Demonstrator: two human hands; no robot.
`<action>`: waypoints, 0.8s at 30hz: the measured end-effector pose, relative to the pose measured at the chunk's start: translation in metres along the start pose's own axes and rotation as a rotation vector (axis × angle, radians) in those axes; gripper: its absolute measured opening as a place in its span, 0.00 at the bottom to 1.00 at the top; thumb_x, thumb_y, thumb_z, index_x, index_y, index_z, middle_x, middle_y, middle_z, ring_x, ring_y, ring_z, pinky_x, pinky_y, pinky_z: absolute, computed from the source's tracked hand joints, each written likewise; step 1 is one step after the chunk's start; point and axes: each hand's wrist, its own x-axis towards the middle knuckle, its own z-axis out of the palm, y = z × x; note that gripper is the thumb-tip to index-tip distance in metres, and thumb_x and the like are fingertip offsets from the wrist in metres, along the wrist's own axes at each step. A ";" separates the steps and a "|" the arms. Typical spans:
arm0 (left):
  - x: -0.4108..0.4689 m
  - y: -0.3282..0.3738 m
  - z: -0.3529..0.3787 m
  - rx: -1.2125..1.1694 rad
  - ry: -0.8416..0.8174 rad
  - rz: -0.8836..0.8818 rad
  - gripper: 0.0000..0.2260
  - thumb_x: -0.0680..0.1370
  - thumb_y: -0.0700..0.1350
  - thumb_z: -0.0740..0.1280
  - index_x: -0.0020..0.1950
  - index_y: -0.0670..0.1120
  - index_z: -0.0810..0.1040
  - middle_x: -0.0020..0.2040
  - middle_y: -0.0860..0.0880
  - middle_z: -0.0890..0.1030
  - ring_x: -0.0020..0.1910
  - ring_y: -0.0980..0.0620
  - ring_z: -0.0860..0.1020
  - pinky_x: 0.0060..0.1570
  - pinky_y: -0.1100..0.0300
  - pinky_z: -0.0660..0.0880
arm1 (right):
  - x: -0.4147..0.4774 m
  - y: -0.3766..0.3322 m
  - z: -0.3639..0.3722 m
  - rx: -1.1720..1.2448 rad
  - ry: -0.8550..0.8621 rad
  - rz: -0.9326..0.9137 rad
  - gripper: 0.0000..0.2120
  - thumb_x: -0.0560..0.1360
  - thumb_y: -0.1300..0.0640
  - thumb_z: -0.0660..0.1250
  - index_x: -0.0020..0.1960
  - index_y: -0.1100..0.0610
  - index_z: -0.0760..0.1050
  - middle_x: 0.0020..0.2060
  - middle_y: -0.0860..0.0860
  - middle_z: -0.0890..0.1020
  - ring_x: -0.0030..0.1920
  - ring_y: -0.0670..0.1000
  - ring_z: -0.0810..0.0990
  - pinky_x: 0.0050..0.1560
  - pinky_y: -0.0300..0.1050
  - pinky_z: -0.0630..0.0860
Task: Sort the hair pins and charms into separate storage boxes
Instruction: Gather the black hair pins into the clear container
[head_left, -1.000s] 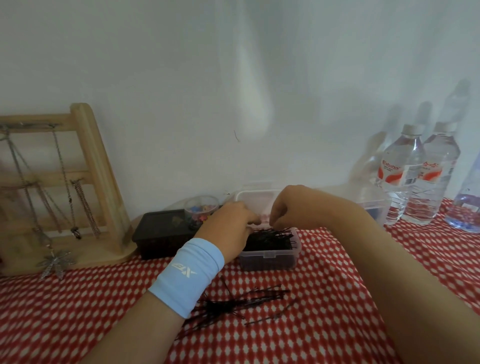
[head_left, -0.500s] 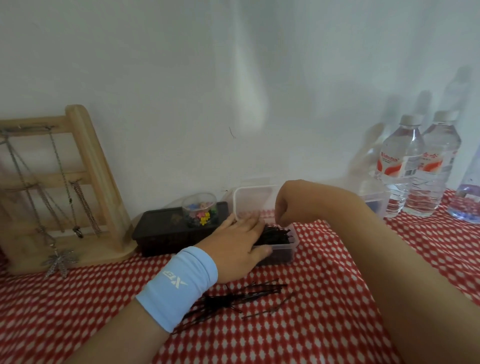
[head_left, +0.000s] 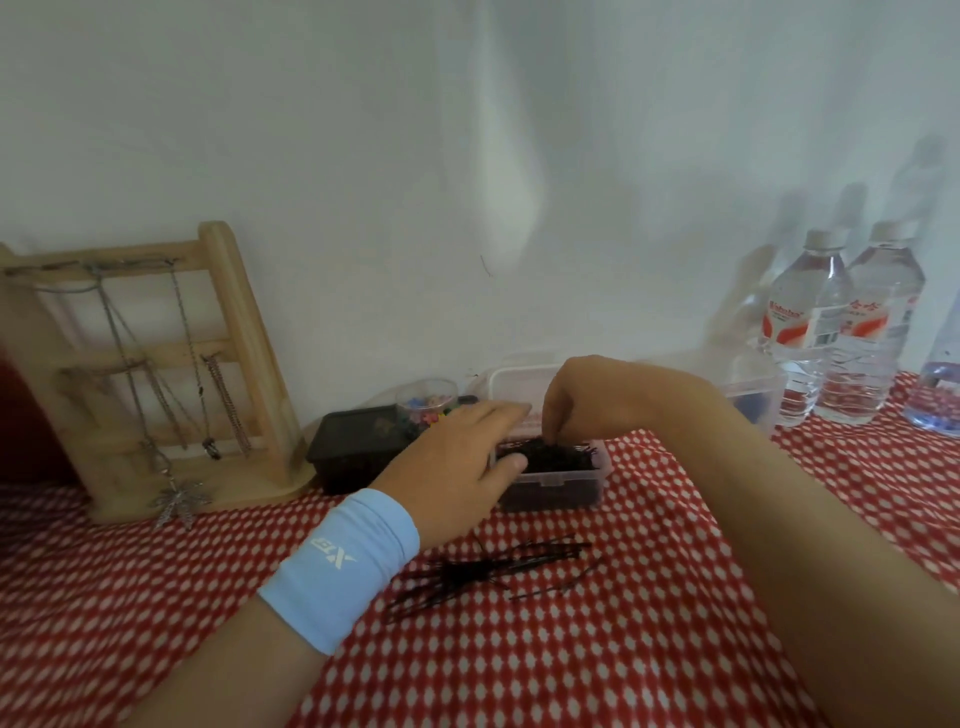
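While the left hand (head_left: 457, 467) lies flat on the nine-o'clock rim of the clear box (head_left: 556, 491), the right hand (head_left: 587, 400) dips curled fingers into the pins (head_left: 550, 457) heaped inside; whether they pinch any, I cannot tell. Loose pins (head_left: 467, 574), too tangled to count, lie at six o'clock. One tub (head_left: 427, 392) of coloured charms (head_left: 423, 415) stands at ten.

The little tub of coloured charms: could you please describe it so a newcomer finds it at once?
Start at the wooden jewellery stand at left. Right of it lies a black box; the tub stands at its right end. It alone is round, clear and multicoloured inside.
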 end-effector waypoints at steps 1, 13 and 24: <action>-0.007 -0.002 -0.007 -0.024 0.035 -0.001 0.20 0.82 0.52 0.60 0.74 0.55 0.66 0.70 0.57 0.70 0.68 0.59 0.67 0.70 0.59 0.65 | -0.003 -0.004 -0.001 0.037 0.044 -0.010 0.08 0.71 0.57 0.72 0.43 0.43 0.86 0.40 0.39 0.85 0.46 0.43 0.83 0.51 0.46 0.81; -0.051 -0.018 0.001 0.174 -0.404 -0.160 0.31 0.74 0.63 0.68 0.74 0.56 0.67 0.65 0.52 0.67 0.66 0.52 0.66 0.67 0.56 0.66 | -0.055 -0.055 0.038 -0.163 -0.281 -0.143 0.22 0.71 0.64 0.68 0.57 0.40 0.81 0.47 0.36 0.81 0.47 0.41 0.80 0.55 0.44 0.78; -0.060 -0.022 -0.001 0.162 -0.288 -0.110 0.24 0.73 0.63 0.68 0.69 0.60 0.72 0.62 0.58 0.69 0.63 0.56 0.67 0.64 0.57 0.69 | -0.065 -0.040 0.068 -0.310 -0.174 -0.072 0.34 0.72 0.67 0.69 0.73 0.42 0.70 0.70 0.47 0.73 0.69 0.54 0.73 0.73 0.54 0.69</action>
